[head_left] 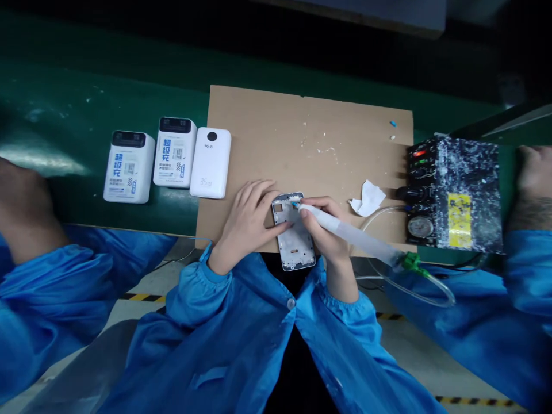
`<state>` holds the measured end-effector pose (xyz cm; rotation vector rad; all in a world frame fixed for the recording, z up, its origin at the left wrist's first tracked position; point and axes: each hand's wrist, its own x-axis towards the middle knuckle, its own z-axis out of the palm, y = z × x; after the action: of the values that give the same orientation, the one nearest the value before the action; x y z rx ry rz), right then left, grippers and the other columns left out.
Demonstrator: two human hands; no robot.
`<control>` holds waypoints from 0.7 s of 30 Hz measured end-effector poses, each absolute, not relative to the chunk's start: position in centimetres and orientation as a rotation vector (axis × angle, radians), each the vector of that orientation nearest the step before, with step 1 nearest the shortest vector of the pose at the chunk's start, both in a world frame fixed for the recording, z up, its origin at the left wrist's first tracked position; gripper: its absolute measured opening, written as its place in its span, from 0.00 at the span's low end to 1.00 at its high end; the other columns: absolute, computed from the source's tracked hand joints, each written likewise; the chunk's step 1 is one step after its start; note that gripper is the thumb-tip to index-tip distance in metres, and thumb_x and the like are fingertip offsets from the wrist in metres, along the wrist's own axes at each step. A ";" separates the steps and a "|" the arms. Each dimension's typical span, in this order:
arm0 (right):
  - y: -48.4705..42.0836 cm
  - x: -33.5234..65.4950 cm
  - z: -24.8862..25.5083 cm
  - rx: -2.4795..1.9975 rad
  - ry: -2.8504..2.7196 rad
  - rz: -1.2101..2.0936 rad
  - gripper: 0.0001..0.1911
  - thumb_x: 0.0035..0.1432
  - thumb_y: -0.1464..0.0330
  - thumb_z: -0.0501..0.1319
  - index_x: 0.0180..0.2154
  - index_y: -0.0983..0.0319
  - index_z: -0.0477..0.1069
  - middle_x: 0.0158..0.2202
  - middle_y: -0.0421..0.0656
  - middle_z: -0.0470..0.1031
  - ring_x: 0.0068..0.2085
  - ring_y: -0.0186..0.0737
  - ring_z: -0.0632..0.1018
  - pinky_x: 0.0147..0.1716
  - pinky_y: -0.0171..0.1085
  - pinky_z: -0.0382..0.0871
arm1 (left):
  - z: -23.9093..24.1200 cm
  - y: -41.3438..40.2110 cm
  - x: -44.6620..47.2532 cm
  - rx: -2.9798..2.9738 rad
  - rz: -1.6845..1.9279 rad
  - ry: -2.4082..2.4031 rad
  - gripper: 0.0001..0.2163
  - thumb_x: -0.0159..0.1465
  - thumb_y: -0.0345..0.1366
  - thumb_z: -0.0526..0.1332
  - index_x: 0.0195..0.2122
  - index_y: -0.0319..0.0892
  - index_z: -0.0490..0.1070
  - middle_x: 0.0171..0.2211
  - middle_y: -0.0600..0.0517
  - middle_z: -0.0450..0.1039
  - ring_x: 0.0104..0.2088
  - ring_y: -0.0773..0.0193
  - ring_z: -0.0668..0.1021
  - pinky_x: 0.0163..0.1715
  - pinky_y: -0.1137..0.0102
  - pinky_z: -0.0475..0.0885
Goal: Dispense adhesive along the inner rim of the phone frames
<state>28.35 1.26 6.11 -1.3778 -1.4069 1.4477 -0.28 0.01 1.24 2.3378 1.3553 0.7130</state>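
Observation:
A light grey phone frame (295,244) with a dark rim lies tilted near the front edge of the cardboard, its lower end sticking out past that edge. Along the frame's left side, my left hand (248,221) steadies it, thumb across the inner face and fingers by the upper left edge. My right hand (325,230) grips a dispensing syringe (353,234) like a pen. The syringe's blue tip meets the frame near its top end, while a green fitting and a clear hose are at its rear.
Three white power banks (210,164) stand left of me. A crumpled white tissue (368,198) rests on the cardboard sheet (259,126). At right sits a paint-flecked dispenser box (466,178) with a gauge. Co-workers' arms (26,213) flank both sides.

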 end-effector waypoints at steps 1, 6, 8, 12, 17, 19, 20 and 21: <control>0.2 25.2 4.9 -1.378 -1.398 1.458 0.23 0.77 0.53 0.62 0.62 0.60 0.78 0.65 0.42 0.83 0.66 0.53 0.84 0.34 0.42 0.83 | 1.2 0.0 -0.3 2.343 0.712 1.356 0.27 0.74 0.51 0.74 0.67 0.44 0.71 0.72 0.39 0.71 0.73 0.40 0.72 0.76 0.43 0.68; -0.7 22.0 1.1 -1.473 -1.381 1.341 0.29 0.65 0.50 0.79 0.62 0.47 0.77 0.53 0.38 0.87 0.59 0.50 0.86 0.46 0.48 0.87 | 1.2 0.0 -0.4 2.345 0.720 1.341 0.27 0.73 0.51 0.74 0.67 0.46 0.70 0.73 0.39 0.71 0.74 0.41 0.72 0.76 0.43 0.68; -0.4 22.5 0.6 -1.513 -1.389 1.262 0.35 0.57 0.48 0.84 0.61 0.44 0.75 0.51 0.38 0.87 0.56 0.50 0.86 0.48 0.49 0.89 | 1.3 0.0 -0.3 2.342 0.715 1.344 0.27 0.73 0.50 0.74 0.67 0.45 0.70 0.73 0.39 0.71 0.74 0.41 0.72 0.76 0.44 0.67; -0.8 22.3 0.3 -1.518 -1.392 1.184 0.31 0.60 0.50 0.82 0.58 0.45 0.74 0.48 0.41 0.85 0.52 0.49 0.85 0.47 0.51 0.88 | 1.6 0.0 -0.3 2.313 0.662 1.367 0.26 0.75 0.49 0.72 0.67 0.46 0.70 0.73 0.40 0.70 0.75 0.41 0.71 0.77 0.43 0.66; -1.9 21.7 0.5 -1.501 -1.335 1.071 0.20 0.65 0.50 0.77 0.48 0.53 0.78 0.42 0.43 0.85 0.39 0.44 0.84 0.37 0.47 0.82 | 1.6 -0.1 -0.4 2.299 0.638 1.365 0.26 0.75 0.50 0.72 0.68 0.47 0.70 0.74 0.41 0.69 0.76 0.40 0.69 0.78 0.42 0.65; -2.0 21.5 0.8 -1.488 -1.305 1.040 0.17 0.66 0.51 0.77 0.45 0.55 0.78 0.40 0.43 0.85 0.37 0.41 0.83 0.34 0.44 0.79 | 1.6 -0.1 -0.4 2.301 0.645 1.366 0.26 0.75 0.50 0.71 0.68 0.47 0.70 0.74 0.40 0.69 0.76 0.40 0.69 0.78 0.43 0.65; -2.0 21.5 0.9 -1.480 -1.298 1.034 0.17 0.66 0.52 0.77 0.44 0.55 0.78 0.40 0.43 0.85 0.37 0.41 0.83 0.34 0.44 0.78 | 1.6 -0.1 -0.4 2.302 0.648 1.365 0.26 0.75 0.50 0.72 0.68 0.46 0.70 0.74 0.40 0.70 0.76 0.41 0.70 0.78 0.43 0.65; -2.0 21.4 0.9 -1.472 -1.298 1.032 0.16 0.66 0.53 0.77 0.44 0.55 0.79 0.41 0.43 0.86 0.37 0.41 0.83 0.35 0.43 0.78 | 1.6 -0.1 -0.4 2.302 0.649 1.365 0.26 0.75 0.50 0.72 0.68 0.46 0.70 0.74 0.40 0.70 0.76 0.41 0.70 0.78 0.43 0.65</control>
<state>21.39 -1.97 0.94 -1.4718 -1.2979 1.0325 -0.39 -0.09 1.58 2.3017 1.3652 0.6487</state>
